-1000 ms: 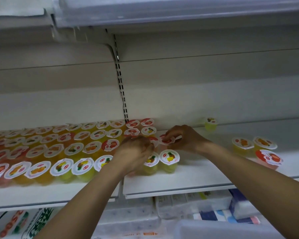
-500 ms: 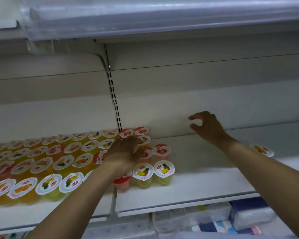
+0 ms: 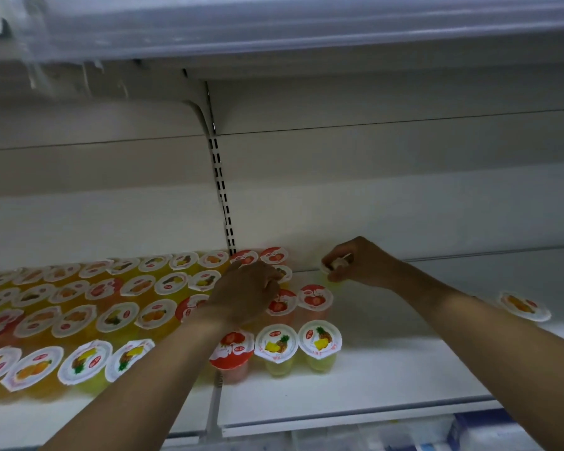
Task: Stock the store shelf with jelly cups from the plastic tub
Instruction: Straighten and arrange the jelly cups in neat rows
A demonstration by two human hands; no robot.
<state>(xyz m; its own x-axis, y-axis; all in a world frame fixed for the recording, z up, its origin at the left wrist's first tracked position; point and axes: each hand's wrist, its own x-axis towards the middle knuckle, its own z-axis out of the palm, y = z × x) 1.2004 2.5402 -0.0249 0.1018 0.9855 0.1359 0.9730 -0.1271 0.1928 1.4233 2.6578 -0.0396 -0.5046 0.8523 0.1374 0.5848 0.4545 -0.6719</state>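
Head view: yellow jelly cup (image 3: 334,267) upright at shelf back, pinched by lid rim in right hand (image 3: 362,263), fingers curled round it. Cup hangs below fingertips; open slot lies left and toward person, beside red strawberry cups (image 3: 315,297). Left hand (image 3: 246,292) rests on packed rows, fingers loosely bent, grip unclear. Right hand nearer slot. Shelf (image 3: 388,369) bare rightward; lone orange cup (image 3: 523,305) well apart.

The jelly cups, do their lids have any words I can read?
None can be read.
Cup lids: a small red oval logo beside the fruit picture, its letters too blurred.
Lone cup on the right: logo also blurred.
Shelf: no label or price tag shows.
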